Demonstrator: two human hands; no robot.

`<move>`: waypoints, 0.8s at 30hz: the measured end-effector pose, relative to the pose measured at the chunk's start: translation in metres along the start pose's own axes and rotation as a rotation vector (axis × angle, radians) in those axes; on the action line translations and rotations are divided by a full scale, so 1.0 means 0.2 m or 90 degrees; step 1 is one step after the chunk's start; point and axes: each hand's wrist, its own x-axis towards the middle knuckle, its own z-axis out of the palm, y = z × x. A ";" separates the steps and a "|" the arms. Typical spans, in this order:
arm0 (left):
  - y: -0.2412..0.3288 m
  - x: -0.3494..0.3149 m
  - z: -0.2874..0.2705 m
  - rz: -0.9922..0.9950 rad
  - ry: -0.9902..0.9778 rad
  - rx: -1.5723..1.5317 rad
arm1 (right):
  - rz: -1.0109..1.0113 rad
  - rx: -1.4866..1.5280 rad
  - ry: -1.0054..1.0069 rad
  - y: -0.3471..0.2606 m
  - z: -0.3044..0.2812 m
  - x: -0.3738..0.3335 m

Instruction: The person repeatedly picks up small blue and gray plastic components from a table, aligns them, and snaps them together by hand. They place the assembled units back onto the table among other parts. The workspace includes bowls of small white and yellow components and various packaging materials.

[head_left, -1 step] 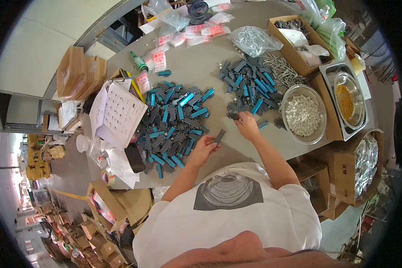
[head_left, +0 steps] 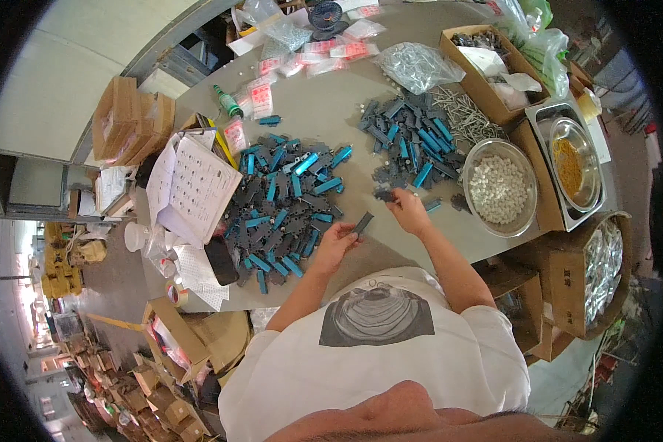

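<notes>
My left hand (head_left: 334, 245) is closed around a dark grey oblong plastic part (head_left: 362, 222), which sticks up from the fingers. To its right, my right hand (head_left: 409, 212) pinches another dark grey part (head_left: 384, 196) at the near edge of the right-hand pile. That pile of dark grey and blue parts (head_left: 427, 140) lies at the centre right of the table. A larger heap of similar parts (head_left: 272, 214) spreads beside and beyond my left hand. Fine detail on the held parts is too small to make out.
A bowl of white pieces (head_left: 499, 184) stands right of my right hand, with loose screws (head_left: 468, 118) behind it. Farther right are a cardboard box (head_left: 504, 107) and a metal tray (head_left: 567, 210). Left are a clipboard (head_left: 199, 180) and a black phone-like slab (head_left: 221, 259).
My right hand has shifted slightly toward me, and the dark grey part at its fingertips has moved with it. My left hand looks the same.
</notes>
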 end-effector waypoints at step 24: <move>0.12 -0.05 0.24 0.075 -0.110 0.015 | 0.012 0.104 0.139 -0.22 -0.11 -0.37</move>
